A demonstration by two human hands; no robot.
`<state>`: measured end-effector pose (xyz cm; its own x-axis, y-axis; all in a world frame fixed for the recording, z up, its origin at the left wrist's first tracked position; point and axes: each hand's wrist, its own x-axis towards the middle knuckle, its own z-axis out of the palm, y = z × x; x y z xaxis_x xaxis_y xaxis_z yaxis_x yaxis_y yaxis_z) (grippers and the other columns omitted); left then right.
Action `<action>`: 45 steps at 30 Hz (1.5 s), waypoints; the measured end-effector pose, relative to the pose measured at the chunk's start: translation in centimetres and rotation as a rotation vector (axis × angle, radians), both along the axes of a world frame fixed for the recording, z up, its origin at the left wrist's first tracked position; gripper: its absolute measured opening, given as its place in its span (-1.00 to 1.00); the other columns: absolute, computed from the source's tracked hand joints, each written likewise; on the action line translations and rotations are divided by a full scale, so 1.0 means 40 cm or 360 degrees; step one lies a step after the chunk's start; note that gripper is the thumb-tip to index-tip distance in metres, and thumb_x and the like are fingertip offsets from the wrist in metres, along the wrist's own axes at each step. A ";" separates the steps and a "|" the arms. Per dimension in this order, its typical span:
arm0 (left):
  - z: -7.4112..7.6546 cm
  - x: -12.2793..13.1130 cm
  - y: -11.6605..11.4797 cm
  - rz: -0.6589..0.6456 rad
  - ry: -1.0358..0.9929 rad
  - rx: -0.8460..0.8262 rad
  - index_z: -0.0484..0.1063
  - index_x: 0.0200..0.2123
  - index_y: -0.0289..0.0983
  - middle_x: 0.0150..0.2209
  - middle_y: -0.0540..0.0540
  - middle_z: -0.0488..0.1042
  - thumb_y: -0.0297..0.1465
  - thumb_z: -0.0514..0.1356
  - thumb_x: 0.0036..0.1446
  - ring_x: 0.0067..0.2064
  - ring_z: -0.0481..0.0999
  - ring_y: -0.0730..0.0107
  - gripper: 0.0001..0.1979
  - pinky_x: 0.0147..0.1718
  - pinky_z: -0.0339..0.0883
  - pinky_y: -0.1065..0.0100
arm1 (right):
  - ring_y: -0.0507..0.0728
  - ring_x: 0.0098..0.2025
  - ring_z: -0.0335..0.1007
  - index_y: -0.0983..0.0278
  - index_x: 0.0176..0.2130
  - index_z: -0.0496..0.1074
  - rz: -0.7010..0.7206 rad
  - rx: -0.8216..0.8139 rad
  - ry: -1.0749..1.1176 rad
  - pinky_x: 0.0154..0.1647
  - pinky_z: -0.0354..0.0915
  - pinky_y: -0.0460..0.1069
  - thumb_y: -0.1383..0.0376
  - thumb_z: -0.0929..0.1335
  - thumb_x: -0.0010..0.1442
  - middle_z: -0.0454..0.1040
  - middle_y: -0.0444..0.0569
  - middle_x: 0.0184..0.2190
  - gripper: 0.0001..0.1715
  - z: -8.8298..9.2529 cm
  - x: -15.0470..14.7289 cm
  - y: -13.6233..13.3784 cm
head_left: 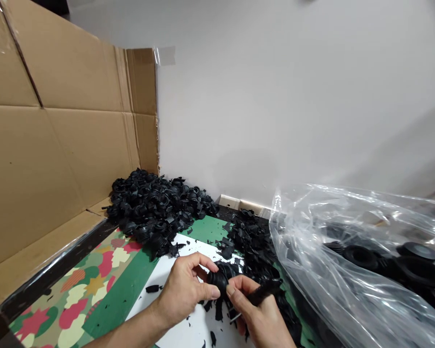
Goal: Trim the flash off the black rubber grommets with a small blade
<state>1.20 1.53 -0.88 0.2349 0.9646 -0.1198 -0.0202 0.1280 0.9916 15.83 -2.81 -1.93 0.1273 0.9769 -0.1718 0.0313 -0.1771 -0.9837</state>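
Observation:
My left hand [184, 290] is closed around a small ribbed black rubber part [220, 279], thumb and fingers pinching it low in the middle of the view. My right hand [258, 316] sits just to its right, fingers closed on a dark-handled tool [264, 292] that touches the part. A thin metal tip shows below the right hand. Both hands hover over a white sheet [188, 333] scattered with black rubber trimmings [217, 309].
A heap of black ribbed rubber parts [155, 210] lies at the back left against a cardboard wall [58, 159]. A second pile of black scraps [252, 239] lies behind my hands. A clear plastic bag [351, 270] with larger black parts fills the right. A colourful patterned mat [90, 285] covers the surface.

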 end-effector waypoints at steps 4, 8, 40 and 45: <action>-0.003 -0.001 -0.002 0.0017 0.0017 0.0014 0.49 -0.44 -0.32 -0.58 0.08 0.43 -0.59 0.34 -0.39 -0.58 0.30 0.53 -0.71 -0.61 0.15 0.48 | -0.05 -0.65 0.00 0.30 -0.51 0.34 -0.0003 0.0007 -0.0008 -0.64 -0.03 -0.11 0.03 0.34 -0.01 0.13 -0.26 -0.65 -0.63 -0.001 0.001 0.000; 0.005 0.001 -0.006 0.0030 0.0025 -0.0039 0.48 -0.46 -0.33 -0.65 0.10 0.41 -0.59 0.34 -0.39 -0.63 0.27 0.56 -0.72 -0.63 0.12 0.49 | -0.05 -0.65 -0.01 0.30 -0.51 0.35 0.0013 0.0012 -0.0001 -0.64 -0.02 -0.11 0.01 0.34 0.00 0.14 -0.25 -0.65 -0.60 -0.007 0.004 0.001; 0.017 0.008 -0.004 0.0147 0.0057 -0.0015 0.46 -0.57 -0.32 -0.71 0.13 0.35 -0.62 0.27 -0.42 -0.65 0.25 0.55 -0.80 -0.65 0.05 0.48 | 0.07 -0.52 0.20 0.18 -0.09 0.55 -0.0289 0.0468 0.0038 -0.43 0.15 -0.01 -0.26 0.27 0.07 0.32 -0.13 -0.58 -0.28 0.022 0.040 -0.016; 0.029 0.007 -0.008 0.0135 0.0012 -0.0051 0.46 -0.57 -0.32 -0.74 0.14 0.33 -0.61 0.27 -0.40 -0.66 0.23 0.55 -0.81 -0.64 0.04 0.48 | 0.08 -0.60 0.17 0.20 -0.10 0.53 -0.0324 0.0328 -0.0278 -0.50 0.09 -0.01 -0.23 0.25 0.11 0.22 -0.19 -0.70 -0.31 0.022 0.049 -0.018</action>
